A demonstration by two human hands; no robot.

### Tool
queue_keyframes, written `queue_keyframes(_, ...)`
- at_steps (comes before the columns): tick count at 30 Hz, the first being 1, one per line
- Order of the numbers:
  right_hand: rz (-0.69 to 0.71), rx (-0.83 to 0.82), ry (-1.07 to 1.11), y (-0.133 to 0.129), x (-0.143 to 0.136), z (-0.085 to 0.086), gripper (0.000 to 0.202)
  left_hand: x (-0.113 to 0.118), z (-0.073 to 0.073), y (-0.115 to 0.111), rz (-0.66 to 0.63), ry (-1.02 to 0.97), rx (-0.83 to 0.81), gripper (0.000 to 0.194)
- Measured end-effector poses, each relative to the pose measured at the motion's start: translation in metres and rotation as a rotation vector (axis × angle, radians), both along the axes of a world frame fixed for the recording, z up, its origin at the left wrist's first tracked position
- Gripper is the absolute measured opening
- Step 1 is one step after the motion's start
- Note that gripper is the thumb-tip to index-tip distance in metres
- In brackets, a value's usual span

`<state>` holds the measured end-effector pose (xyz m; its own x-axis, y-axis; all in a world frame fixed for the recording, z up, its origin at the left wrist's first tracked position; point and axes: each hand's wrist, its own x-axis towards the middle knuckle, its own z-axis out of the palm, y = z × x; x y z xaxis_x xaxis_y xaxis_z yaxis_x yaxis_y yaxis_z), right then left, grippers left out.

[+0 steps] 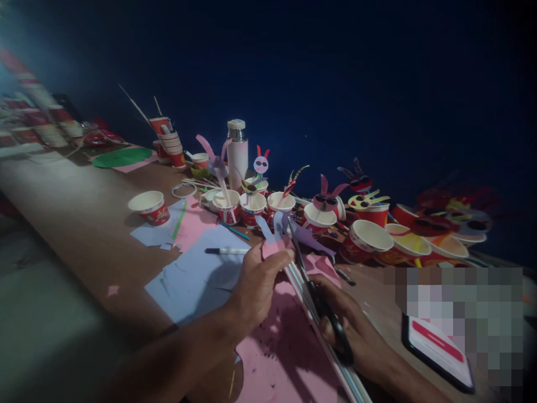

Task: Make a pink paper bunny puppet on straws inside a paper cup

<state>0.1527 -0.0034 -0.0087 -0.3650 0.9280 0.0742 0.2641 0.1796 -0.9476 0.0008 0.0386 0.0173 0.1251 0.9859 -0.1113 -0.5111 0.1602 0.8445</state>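
Observation:
My left hand (255, 280) pinches a pink paper cutout (274, 246) with two pale blue ear-shaped strips (266, 229) sticking up from it. In my right hand (342, 310) are black-handled scissors (321, 308), fingers in the loops. The blades point up beside the cutout; whether they touch it I cannot tell. Long white and teal striped strips (346, 375) run from near my left thumb down under the scissors. Beneath my hands lie a pink paper sheet (281, 352) and a pale blue sheet (180, 280).
Paper cups (369, 238), several with rabbit-faced cutouts (329, 201), line the back beside a flask (238, 157). A single cup (151, 210) stands left, behind a marker (224, 251). A phone (438, 347) lies at right. Farther left are a green disc (121, 157) and stacked cups (172, 148).

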Motion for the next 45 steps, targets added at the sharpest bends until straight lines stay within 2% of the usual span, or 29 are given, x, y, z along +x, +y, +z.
queue_keyframes(11,-0.008,-0.003,0.026,-0.002,-0.008,0.003,0.027,-0.001,-0.009,0.001,0.047,0.028,0.04,0.008)
queue_keyframes(23,-0.047,-0.036,0.107,-0.003,-0.009,-0.004,0.031,0.0,-0.006,0.002,0.021,0.006,-0.005,0.009)
queue_keyframes(35,-0.08,-0.027,0.094,-0.004,-0.011,-0.001,0.03,0.001,-0.004,0.002,0.041,0.024,-0.025,0.013)
queue_keyframes(45,-0.094,-0.026,0.108,-0.004,-0.012,-0.002,0.03,0.001,-0.008,0.003,0.017,-0.003,0.003,0.009)
